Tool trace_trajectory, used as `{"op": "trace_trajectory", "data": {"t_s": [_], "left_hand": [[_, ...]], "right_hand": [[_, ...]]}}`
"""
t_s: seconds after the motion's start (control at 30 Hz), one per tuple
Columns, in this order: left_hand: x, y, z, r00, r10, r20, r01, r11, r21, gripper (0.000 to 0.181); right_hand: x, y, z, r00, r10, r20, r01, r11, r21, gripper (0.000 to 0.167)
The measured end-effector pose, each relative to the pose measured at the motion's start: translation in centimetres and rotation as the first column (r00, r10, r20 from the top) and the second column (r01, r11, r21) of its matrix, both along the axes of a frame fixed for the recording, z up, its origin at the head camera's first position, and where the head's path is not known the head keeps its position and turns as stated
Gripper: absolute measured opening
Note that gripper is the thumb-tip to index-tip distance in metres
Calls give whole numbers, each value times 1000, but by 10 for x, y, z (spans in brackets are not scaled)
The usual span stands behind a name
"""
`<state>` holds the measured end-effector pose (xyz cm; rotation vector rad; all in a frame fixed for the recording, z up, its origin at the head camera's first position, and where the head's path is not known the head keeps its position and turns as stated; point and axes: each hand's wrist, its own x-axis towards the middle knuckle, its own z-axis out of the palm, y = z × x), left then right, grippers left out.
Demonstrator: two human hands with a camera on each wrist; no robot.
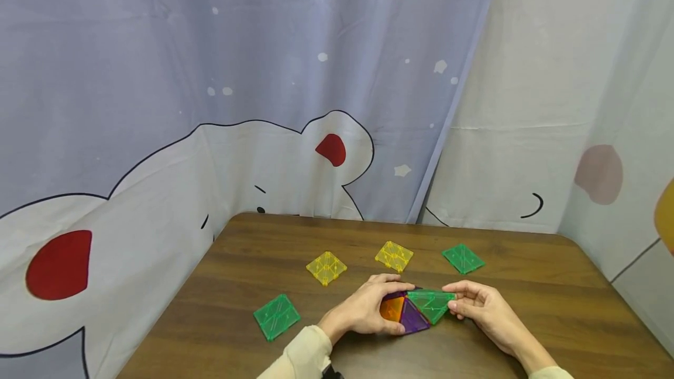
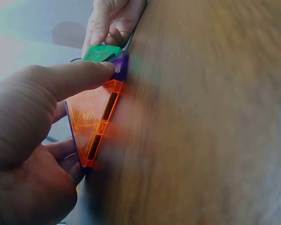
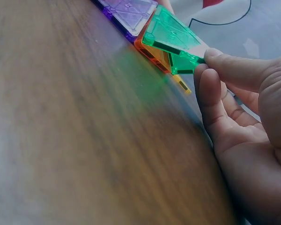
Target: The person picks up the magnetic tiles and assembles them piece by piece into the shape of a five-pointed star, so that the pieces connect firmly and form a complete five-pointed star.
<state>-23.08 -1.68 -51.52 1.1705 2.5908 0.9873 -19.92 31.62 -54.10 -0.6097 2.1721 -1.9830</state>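
My right hand (image 1: 487, 312) pinches the right corner of a see-through green triangular magnetic tile (image 1: 430, 304) between thumb and fingertips. In the right wrist view this green tile (image 3: 171, 33) leans over an orange tile (image 3: 152, 56), its held corner raised. My left hand (image 1: 360, 307) grips a low group of joined tiles from the left, thumb in front and fingers behind. Within that group are an orange triangle (image 1: 392, 309) and a purple triangle (image 1: 413, 317). The left wrist view shows the orange triangle (image 2: 86, 119) below the thumb; the group's far side is partly hidden.
Two yellow square tiles (image 1: 326, 268) lie flat behind the hands. One green square tile (image 1: 463, 258) is at the back right, another green square (image 1: 277, 317) at the left. The wooden table (image 1: 221, 303) ends at a printed curtain (image 1: 284, 162).
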Motion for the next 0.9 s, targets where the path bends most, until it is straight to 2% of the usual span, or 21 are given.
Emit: {"op": "trace_trajectory", "data": {"t_s": [0.23,0.33,0.4,0.47,0.53,0.6,0.67,0.73,0.77,0.83,0.9], "left_hand": [[1,-3,2,1000,21,6,-21,1000,-18,86],[1,-5,3,999,47,20,-46,999,-26,88],[0,-7,3,998,60,18,-59,998,-33,90],[-1,-8,4,998,66,23,-65,997,-35,91],[-3,-9,4,998,61,24,-60,997,-40,91],[-4,-10,3,998,51,32,-50,998,-44,92],[-5,-11,3,999,34,40,-33,998,-45,92],[-5,-11,4,999,13,46,-11,999,-50,91],[-5,-11,4,999,3,52,0,999,-52,90],[-4,-10,4,998,-16,61,20,998,-58,89],[-1,-9,6,997,-33,65,38,997,-67,88]], "right_hand": [[2,-1,4,999,-36,30,36,999,-20,39],[3,0,6,990,-143,13,143,988,-50,41],[2,1,7,963,-268,-23,266,963,-50,41],[1,3,8,906,-417,-74,418,909,-10,39],[-2,6,7,832,-533,-154,547,835,60,38],[-6,10,6,758,-604,-246,646,748,154,39],[-9,14,3,708,-628,-322,703,669,240,44],[-14,19,2,685,-629,-368,728,612,309,51],[-17,20,2,682,-626,-377,731,595,335,56],[-22,23,2,691,-612,-385,723,575,384,66],[-30,24,3,711,-585,-389,702,565,434,78]]}}
